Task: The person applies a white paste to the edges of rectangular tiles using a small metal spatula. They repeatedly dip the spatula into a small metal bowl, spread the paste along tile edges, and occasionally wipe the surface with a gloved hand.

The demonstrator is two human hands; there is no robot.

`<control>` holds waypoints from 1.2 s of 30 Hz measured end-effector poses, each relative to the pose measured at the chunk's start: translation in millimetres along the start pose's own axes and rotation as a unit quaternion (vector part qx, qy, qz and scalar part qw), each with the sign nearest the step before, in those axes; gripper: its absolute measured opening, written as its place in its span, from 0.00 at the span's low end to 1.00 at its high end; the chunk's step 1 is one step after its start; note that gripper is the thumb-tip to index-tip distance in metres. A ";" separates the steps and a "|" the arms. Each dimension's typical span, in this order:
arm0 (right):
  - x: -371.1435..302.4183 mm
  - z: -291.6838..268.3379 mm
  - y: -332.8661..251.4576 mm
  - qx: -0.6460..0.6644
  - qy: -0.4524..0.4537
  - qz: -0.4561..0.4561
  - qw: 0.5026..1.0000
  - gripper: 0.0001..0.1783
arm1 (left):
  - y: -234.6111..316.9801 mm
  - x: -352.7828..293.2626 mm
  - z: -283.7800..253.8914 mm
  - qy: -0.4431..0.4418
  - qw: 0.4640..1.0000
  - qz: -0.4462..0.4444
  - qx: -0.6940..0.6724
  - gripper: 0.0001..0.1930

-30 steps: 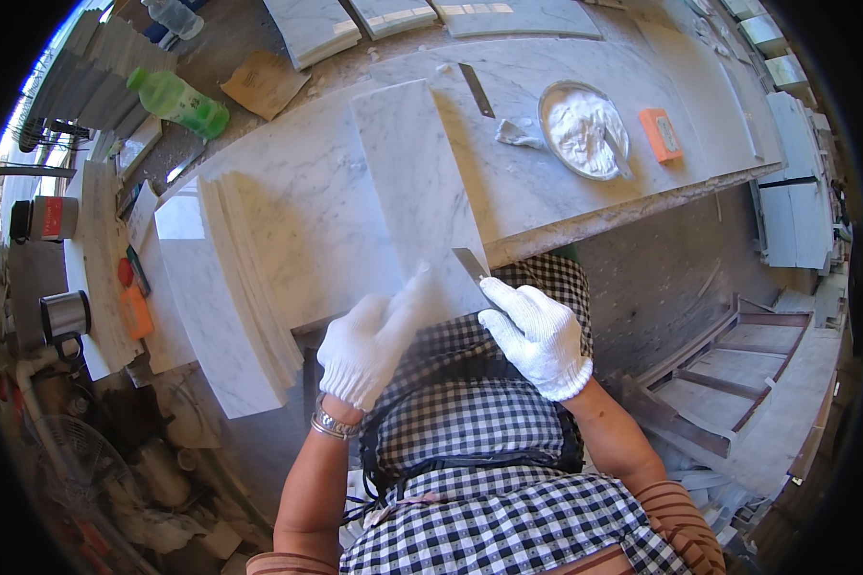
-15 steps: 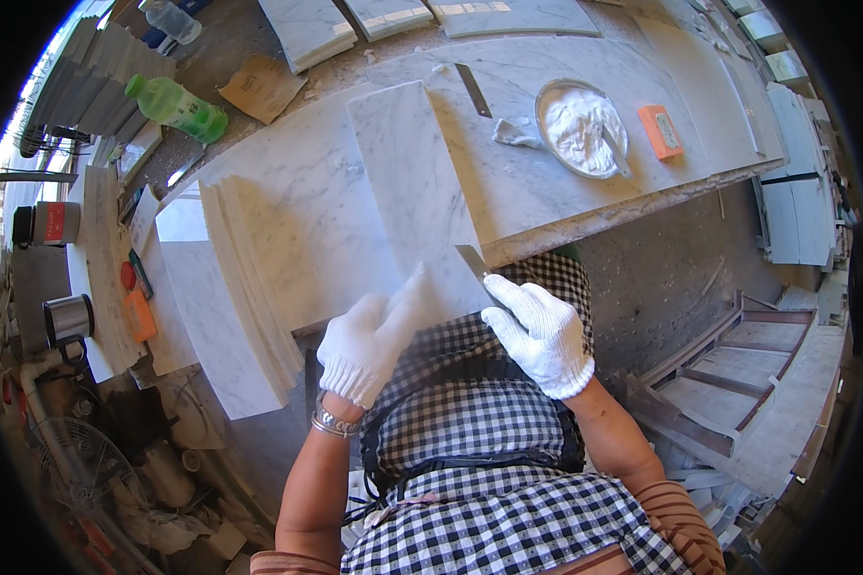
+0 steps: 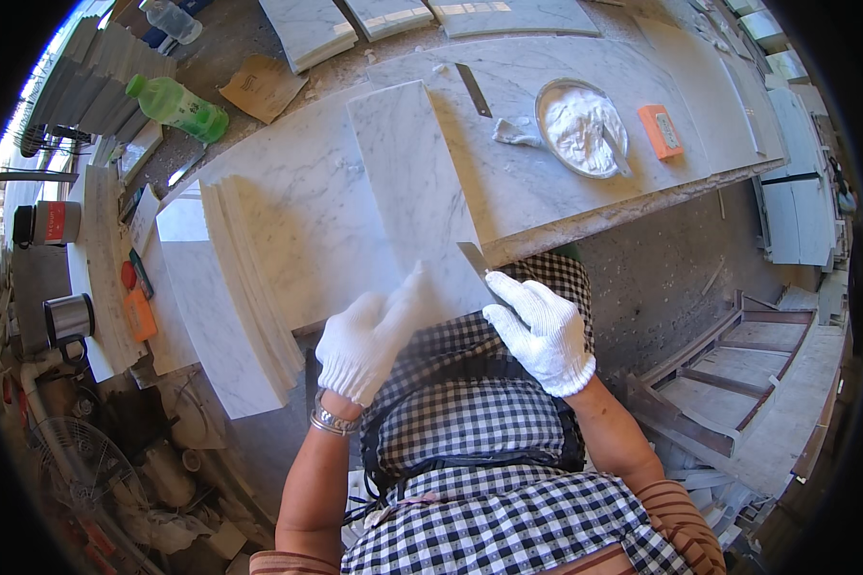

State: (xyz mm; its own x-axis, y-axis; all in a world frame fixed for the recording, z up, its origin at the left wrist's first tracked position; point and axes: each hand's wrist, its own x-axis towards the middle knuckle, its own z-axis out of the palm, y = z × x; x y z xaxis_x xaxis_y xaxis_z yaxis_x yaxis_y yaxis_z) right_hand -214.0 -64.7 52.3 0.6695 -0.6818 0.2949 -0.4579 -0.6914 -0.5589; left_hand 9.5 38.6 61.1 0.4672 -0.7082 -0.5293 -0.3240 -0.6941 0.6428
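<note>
A long white marble slab (image 3: 408,158) with grey veins lies across the larger marble surface, its near end towards my body. My left hand (image 3: 360,345), in a white knitted glove, rests at this near end with its forefinger stretched along the stone; the other fingers are partly hidden. In my gloved right hand (image 3: 544,331) a thin flat metal scraper blade (image 3: 472,259) is gripped between thumb and fingers. The blade points up and left, beside the slab's right edge near its corner. Whether it touches the stone I cannot tell.
A bowl (image 3: 540,129) of white paste with a spatula stands far right. Near it are an orange box (image 3: 660,131), a crumpled cloth (image 3: 516,132) and another flat blade (image 3: 473,91). Stacked marble strips (image 3: 225,316) stand left; a green bottle (image 3: 177,107) lies beyond. A wooden frame (image 3: 729,364) is lower right.
Both hands have barely shifted. The scraper blade in my right hand sits very slightly higher than before; the slab stays in place.
</note>
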 end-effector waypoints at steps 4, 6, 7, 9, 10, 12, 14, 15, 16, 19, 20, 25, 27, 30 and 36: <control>0.2 -5.1 0.8 0.010 -0.013 0.052 0.999 0.21 | -4.9 -3.9 3.2 0.032 0.999 0.025 -0.032 0.21; 1.4 -10.0 5.3 0.004 0.000 0.057 0.998 0.20 | -8.9 -5.1 6.1 0.048 0.994 0.041 -0.086 0.20; 2.7 -12.7 9.4 -0.009 0.010 0.049 0.999 0.20 | -11.1 -5.1 7.5 0.052 0.989 0.057 -0.129 0.19; 6.0 -20.0 21.1 0.002 0.034 0.101 0.994 0.19 | -15.7 -5.4 9.1 0.058 0.979 0.058 -0.187 0.17; 8.7 -23.3 29.3 -0.014 0.063 0.100 0.993 0.20 | -17.9 -6.3 9.8 0.057 0.976 0.045 -0.204 0.16; 13.7 -30.8 47.2 -0.050 0.112 0.099 0.988 0.20 | -21.6 -8.0 11.7 0.050 0.975 0.038 -0.215 0.14; 17.8 -38.2 63.9 -0.080 0.152 0.088 0.981 0.20 | -24.5 -11.3 14.5 0.046 0.971 0.029 -0.234 0.12; 19.5 -41.3 70.7 -0.091 0.155 0.097 0.979 0.20 | -26.0 -12.3 15.9 0.038 0.966 0.028 -0.254 0.13; 20.9 -44.3 76.1 -0.100 0.158 0.106 0.977 0.19 | -27.2 -13.9 17.1 0.038 0.963 0.028 -0.265 0.13; 26.0 -48.4 86.7 -0.112 0.134 0.155 0.972 0.19 | -32.9 -16.6 19.0 0.032 0.966 0.023 -0.257 0.14; 27.9 -49.1 89.0 -0.124 0.143 0.144 0.971 0.18 | -35.1 -17.3 19.3 0.030 0.967 0.021 -0.250 0.14; 36.6 -48.7 98.0 -0.139 0.123 0.167 0.968 0.18 | -45.7 -17.1 21.9 0.030 0.974 0.024 -0.224 0.14; 38.3 -48.5 100.6 -0.143 0.118 0.172 0.967 0.18 | -48.1 -17.4 23.4 0.029 0.970 0.026 -0.240 0.14; 39.0 -47.7 102.0 -0.149 0.114 0.178 0.966 0.18 | -48.1 -18.0 24.2 0.029 0.966 0.030 -0.255 0.14; 35.1 -46.4 95.3 -0.177 0.147 0.146 0.962 0.18 | -41.2 -23.4 20.8 0.031 0.973 0.046 -0.222 0.14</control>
State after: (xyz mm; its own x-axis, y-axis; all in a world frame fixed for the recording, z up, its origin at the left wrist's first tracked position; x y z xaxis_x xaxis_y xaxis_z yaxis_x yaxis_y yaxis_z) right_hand -261.3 -165.6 45.4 0.3109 -0.8616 0.4012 -0.8063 -0.4626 -0.3685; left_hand -5.2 81.1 35.5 0.5072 -0.7453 -0.4328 0.0149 -0.4945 0.8690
